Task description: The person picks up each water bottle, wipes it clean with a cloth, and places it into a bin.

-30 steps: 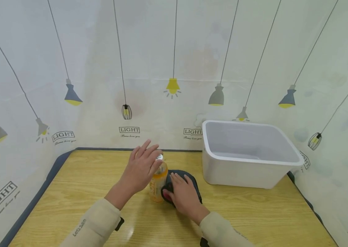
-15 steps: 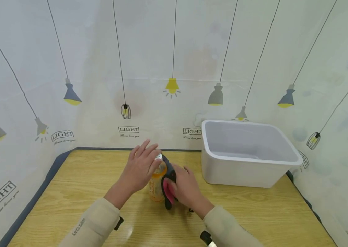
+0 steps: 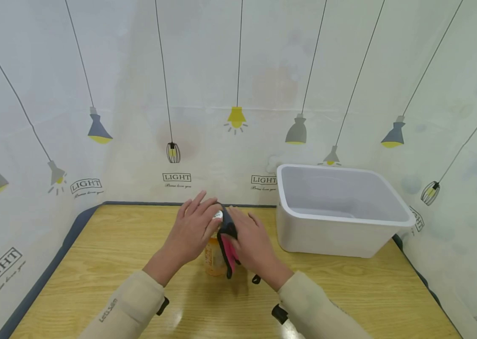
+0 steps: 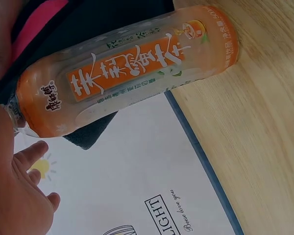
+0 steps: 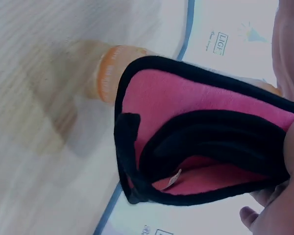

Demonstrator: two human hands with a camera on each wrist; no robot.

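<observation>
A clear plastic drink bottle (image 4: 132,71) with orange labelling and a white cap (image 3: 218,214) stands upright on the wooden table. My left hand (image 3: 192,228) holds it at the top, thumb and index finger on either side of the cap, the other fingers spread forward. My right hand (image 3: 257,245) grips a dark blue oven mitt (image 5: 157,95) with pink lining, black edging and a hanging loop. It holds the mitt upright against the bottle's right side, its pink opening towards me. From the head view, mitt and left hand hide much of the bottle's upper part.
A white plastic bin (image 3: 327,235), open at the top, stands at the table's back right. Behind the wooden table (image 3: 115,249) hangs a pale cloth (image 3: 204,70) printed with lamps, which also closes off both sides.
My right hand has taken hold of the mitt, tipped it from lying low to upright, and raised it along the bottle towards the cap. The left hand and bottle have stayed put.
</observation>
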